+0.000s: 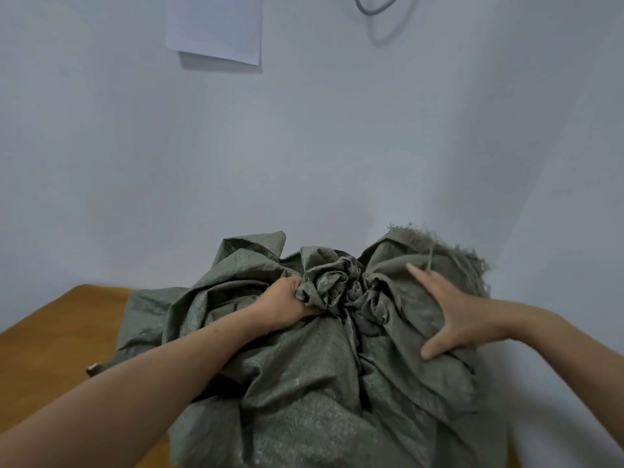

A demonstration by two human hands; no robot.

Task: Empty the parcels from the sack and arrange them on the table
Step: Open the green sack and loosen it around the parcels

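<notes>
A large grey-green woven sack (320, 383) stands bulging on the wooden table (50, 332), its mouth twisted into a crumpled knot at the top centre. My left hand (287, 302) grips the bunched fabric at the left of that knot. My right hand (452, 312) lies flat with fingers spread on the sack's right shoulder, just below its frayed edge. No parcels are visible; the sack hides whatever is inside.
A pale wall rises close behind the table, with a white paper sheet (216, 27) stuck on it and a grey cable loop (378, 10) at the top. Bare brown tabletop shows at the left of the sack.
</notes>
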